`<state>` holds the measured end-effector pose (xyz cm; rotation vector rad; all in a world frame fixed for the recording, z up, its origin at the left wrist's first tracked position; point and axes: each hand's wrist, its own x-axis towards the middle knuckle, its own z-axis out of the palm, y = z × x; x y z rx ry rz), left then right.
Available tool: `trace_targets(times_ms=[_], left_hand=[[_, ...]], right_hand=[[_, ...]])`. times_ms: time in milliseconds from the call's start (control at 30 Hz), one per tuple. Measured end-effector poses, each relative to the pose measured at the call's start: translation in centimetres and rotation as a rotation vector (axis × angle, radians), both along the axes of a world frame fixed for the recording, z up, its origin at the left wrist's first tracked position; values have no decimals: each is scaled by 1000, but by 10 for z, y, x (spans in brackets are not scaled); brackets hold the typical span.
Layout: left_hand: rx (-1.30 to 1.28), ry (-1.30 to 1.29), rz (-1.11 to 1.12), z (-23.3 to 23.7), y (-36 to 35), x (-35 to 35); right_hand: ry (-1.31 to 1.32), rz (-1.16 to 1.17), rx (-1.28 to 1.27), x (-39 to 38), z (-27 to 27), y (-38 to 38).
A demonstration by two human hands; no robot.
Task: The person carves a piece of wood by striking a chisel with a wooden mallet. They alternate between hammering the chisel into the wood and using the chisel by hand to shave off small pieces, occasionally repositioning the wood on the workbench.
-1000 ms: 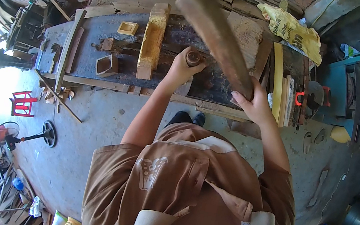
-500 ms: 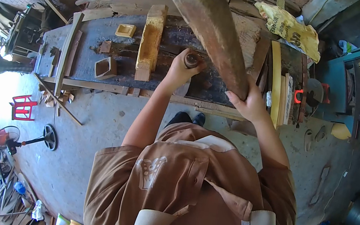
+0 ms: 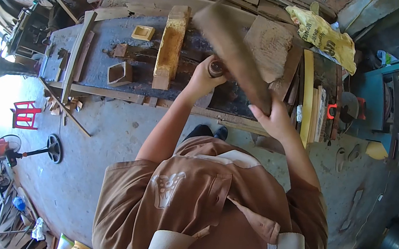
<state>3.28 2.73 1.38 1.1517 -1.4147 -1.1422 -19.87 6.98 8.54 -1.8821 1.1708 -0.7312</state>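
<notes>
My left hand [image 3: 201, 80] is closed around the upright handle of a chisel [image 3: 215, 67], whose round top end shows above the fist. The lower part of the chisel is mostly hidden by the hand. In my right hand [image 3: 276, 118] is the narrow end of a thick wooden mallet [image 3: 236, 53], a plain club-like block. Its far end is smeared by motion and hangs over the bench, just right of the chisel handle. To the left of my left hand lies a long hollowed wooden block [image 3: 171, 47] with yellowish inner faces.
On the dark workbench [image 3: 101, 48] are a small yellow box [image 3: 143, 33], a brown open box [image 3: 120, 73] and a rough board [image 3: 269, 43]. A yellow strip [image 3: 306, 98] and an orange tape measure [image 3: 331, 111] lie right. A red stool [image 3: 25, 114] and a fan [image 3: 3, 148] stand left.
The mallet's far end has dropped lower toward the bench and is now blurred. My left hand keeps its grip on the chisel. The view has shifted slightly.
</notes>
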Motion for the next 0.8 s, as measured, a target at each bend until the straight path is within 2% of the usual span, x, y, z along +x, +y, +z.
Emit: trace_targets(times_ms=[33,67,167,200,267,333,400,433,500,533,633,733,767,800], left_hand=[[-10,108,-47,-3,0,-1],[-13,109,-47,-7,0,-1],[5,-48,19,-1,0,3],[5,-49,19,-4,-1,4],[23,42,38,-9,-4,2],[14,-10,21,-5,-3,0],[3,-67,6,-3,-2,0],[-10,-21,23,-3,-1,-1],[-24,24,40,0,1,0],[-25,33,38,6,0,2],[13,58,32,3,0,7],[31,30,41,0,-1,7],[33,55,45,-6,-1,7],[37,79,49,-4,0,6]], right_hand=[[253,64,88,-4,0,0],[254,64,85,-8,1,1],[90,23,50,-19,6,0],[90,23,50,-21,6,0],[-40,-9,-104,-23,5,-1],[-65,-15,-133,-23,4,0],[152,81,7,-27,-1,-3],[151,81,6,-31,-2,-3],[313,41,9,-37,-1,-3],[312,45,7,-36,2,-4],[-3,20,-81,-36,9,3],[-24,53,-81,-32,-3,2],[83,91,37,-34,-1,-3],[81,93,35,-35,4,-5]])
